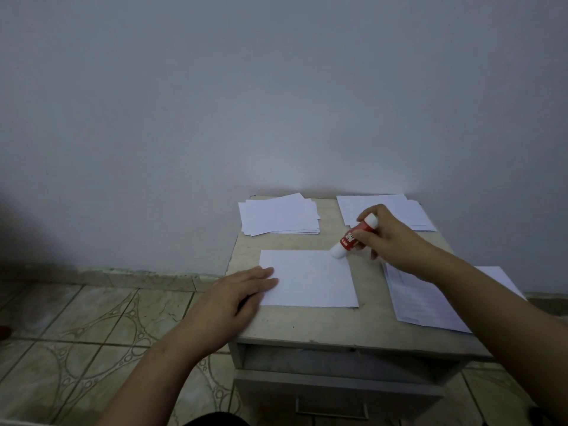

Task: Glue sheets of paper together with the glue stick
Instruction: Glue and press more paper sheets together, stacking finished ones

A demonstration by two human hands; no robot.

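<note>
gripping glue stick [355,237], right hand [388,241], tip on sheet [310,279] corner; left hand [236,295] flat, fingers on sheet's left edge.

Right hand [388,238] grips glue stick [353,236] on sheet [310,279]; left hand [236,295] presses it.

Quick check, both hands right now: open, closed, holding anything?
Left hand: open, fingers flat, pressing the left edge of the sheet.
Right hand: grips the glue stick, its tip at the sheet's far right corner.

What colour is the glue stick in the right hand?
The glue stick has a red body with white ends, seen in the head view, held by the right hand.
</note>
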